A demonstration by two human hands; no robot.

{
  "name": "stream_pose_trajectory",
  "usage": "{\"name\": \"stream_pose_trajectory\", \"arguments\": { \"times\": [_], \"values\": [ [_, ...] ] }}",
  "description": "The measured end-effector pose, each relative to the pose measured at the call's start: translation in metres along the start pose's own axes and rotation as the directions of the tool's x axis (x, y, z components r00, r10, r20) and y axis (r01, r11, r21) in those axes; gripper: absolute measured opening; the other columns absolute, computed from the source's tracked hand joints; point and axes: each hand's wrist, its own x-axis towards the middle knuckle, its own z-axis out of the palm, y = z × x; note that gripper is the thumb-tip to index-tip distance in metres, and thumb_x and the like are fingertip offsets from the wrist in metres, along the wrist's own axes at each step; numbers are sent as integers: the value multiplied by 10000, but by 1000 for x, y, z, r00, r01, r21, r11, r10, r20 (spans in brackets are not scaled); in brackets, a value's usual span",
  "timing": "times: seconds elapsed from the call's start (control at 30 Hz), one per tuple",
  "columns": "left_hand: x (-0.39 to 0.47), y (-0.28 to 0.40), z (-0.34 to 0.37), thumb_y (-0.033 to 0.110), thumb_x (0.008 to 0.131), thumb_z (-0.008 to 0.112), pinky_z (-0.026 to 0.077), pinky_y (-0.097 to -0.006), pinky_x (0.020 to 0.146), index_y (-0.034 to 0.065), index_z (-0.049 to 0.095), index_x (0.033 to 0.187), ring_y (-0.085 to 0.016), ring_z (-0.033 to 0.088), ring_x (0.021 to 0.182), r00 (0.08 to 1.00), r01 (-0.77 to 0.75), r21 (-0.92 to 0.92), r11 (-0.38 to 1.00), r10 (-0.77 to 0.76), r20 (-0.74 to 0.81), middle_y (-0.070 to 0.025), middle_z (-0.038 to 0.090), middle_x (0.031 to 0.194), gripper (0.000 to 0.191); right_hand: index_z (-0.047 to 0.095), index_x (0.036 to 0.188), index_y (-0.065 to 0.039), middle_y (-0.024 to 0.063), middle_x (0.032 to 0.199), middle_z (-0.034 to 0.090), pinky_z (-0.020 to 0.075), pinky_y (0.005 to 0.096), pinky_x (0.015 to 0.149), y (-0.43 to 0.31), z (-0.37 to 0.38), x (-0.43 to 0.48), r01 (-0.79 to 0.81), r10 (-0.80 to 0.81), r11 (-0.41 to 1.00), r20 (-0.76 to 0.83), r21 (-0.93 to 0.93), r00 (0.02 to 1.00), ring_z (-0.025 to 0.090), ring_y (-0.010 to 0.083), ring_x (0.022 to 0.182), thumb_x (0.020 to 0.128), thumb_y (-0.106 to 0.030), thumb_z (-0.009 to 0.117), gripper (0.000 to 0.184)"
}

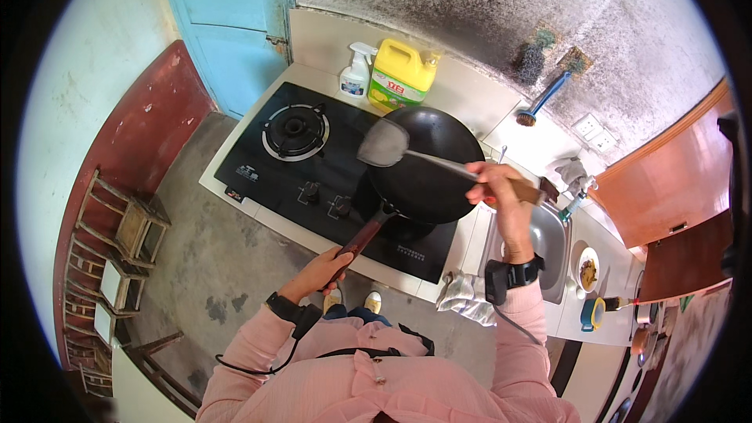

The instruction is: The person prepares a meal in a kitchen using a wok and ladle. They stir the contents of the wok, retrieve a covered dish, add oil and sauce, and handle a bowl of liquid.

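Observation:
My left hand (pixel 317 272) grips the brown handle of a black wok (pixel 432 188), which is over the right side of a black glass gas hob (pixel 346 167). In my right hand (pixel 500 197) is a metal wok spatula (pixel 385 142), held by its wooden handle. The spatula's blade, slightly blurred, is above the wok's left rim. No food shows inside the wok. Whether the wok touches the right burner cannot be told, since it hides that burner. The left burner (pixel 295 132) is uncovered, with no flame visible.
Behind the hob stand a white spray bottle (pixel 355 73) and a yellow detergent jug (pixel 402 76). A steel sink (pixel 546 247) is to the right, with a plate of food (pixel 588 269) beyond it. A striped cloth (pixel 467 296) hangs at the counter edge. Wooden chairs (pixel 141 229) line the left wall.

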Motion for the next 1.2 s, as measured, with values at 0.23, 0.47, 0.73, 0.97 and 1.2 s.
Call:
{"name": "stream_pose_trajectory", "arguments": {
  "times": [0.23, 0.47, 0.73, 0.97, 1.2],
  "values": [
    [0, 0, 0, 444, 1030, 490, 369, -227, 393, 96, 525, 1229, -61, 444, 470, 1000, -5, 27, 1000, 6, -19, 8, 530, 733, 403, 654, 875, 29, 107, 925, 719, 521, 239, 595, -24, -30, -4, -88, 42, 976, -225, -200, 973, 617, 106, 610, 990, -169, 580, 241],
    [-1, 2, -2, 429, 1030, 489, 372, -209, 384, 91, 513, 1255, -47, 455, 473, 1000, -4, 30, 1000, 4, -6, 15, 533, 739, 407, 678, 907, 46, 98, 928, 735, 533, 238, 612, -4, -42, 8, -230, 158, 911, -225, -343, 961, 645, 117, 632, 989, -166, 569, 252],
    [0, 3, -3, 419, 1030, 496, 365, -208, 384, 89, 507, 1286, -47, 456, 476, 1000, -3, 29, 1000, 4, -7, 15, 537, 741, 418, 675, 932, 65, 109, 940, 732, 534, 251, 637, 18, -53, 31, -222, 170, 906, -170, -360, 971, 662, 140, 644, 966, -163, 575, 252],
    [-1, 6, -2, 422, 1032, 496, 370, -222, 400, 101, 503, 1310, -58, 456, 479, 1000, 8, 37, 999, -8, -7, 13, 535, 734, 425, 656, 873, -26, 127, 1044, 726, 545, 243, 652, 60, -40, 47, -222, 223, 975, -174, 28, 959, 645, 118, 690, 983, -213, 592, 226],
    [-2, 3, 0, 436, 1030, 495, 378, -236, 399, 104, 526, 1229, -61, 449, 477, 1000, 0, 0, 1000, 0, -13, 9, 524, 736, 388, 627, 921, -57, 134, 1165, 694, 568, 262, 709, 74, -29, 48, 44, 219, 772, -331, 634, 918, 658, 156, 787, 1004, -222, 555, 198]
  ]
}}
